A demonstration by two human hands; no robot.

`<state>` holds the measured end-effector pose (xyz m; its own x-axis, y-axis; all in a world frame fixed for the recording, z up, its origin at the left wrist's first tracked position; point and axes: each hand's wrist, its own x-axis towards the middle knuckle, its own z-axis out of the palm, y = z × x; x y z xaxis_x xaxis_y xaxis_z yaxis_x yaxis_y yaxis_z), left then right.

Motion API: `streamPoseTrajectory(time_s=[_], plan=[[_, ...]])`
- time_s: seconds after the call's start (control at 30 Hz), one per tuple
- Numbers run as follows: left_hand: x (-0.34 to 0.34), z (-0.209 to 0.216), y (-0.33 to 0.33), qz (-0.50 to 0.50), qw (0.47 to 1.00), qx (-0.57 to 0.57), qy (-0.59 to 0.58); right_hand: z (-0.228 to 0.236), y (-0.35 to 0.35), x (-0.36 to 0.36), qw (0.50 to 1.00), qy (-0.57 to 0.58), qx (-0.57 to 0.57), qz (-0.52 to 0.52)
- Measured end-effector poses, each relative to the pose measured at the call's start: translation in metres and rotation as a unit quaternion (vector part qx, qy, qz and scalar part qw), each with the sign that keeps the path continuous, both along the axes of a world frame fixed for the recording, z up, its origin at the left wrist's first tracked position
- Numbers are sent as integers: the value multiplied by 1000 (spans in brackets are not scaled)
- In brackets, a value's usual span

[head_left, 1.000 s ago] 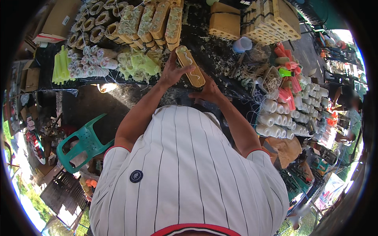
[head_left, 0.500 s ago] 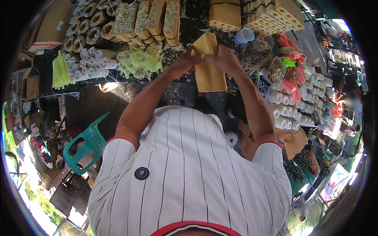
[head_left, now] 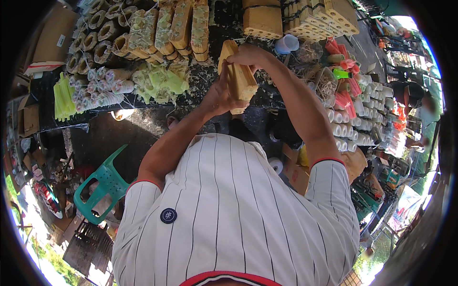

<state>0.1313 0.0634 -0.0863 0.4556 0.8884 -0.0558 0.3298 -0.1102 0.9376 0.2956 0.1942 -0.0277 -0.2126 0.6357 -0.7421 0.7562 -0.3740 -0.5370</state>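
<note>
A tan, box-shaped block (head_left: 243,82), seemingly paper-covered, is held between my hands at the front edge of the dark worktable (head_left: 202,76). My left hand (head_left: 223,93) grips its left side and lower end, the fingers wrapped around it. Over the upper end, my right hand (head_left: 249,56) is closed, with some fingertips hidden behind the block. The block is tilted, its top end away from me. Just beyond the left hand stand similar tan blocks (head_left: 180,26) with pale green paper on their faces. Crumpled yellow-green paper (head_left: 160,81) lies left of my left hand.
Hollow tubes (head_left: 107,29) and white-wrapped rolls (head_left: 102,86) fill the table's left. At the back are banded tan blocks (head_left: 262,19) and a translucent cup (head_left: 286,44). White spools (head_left: 350,131) and red tubes (head_left: 343,101) stand on the right. A green plastic chair (head_left: 102,183) is at lower left.
The block has turned and tilted, showing a narrower side. My left hand has slid down to its lower end, and my right hand has moved over its upper end.
</note>
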Motion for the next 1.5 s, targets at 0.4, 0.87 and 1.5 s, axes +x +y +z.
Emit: streamPoseTrajectory(time_s=[0.4,0.87,1.5], plan=[[-5,20,86,5,999,5,34,-29,-89,44,875,411,177,-185],[-6,39,72,0,953,251,171,-25,-139,100,858,399,164,-277],[-45,50,15,122,957,-70,253,-142,16,120,937,-246,247,-17]])
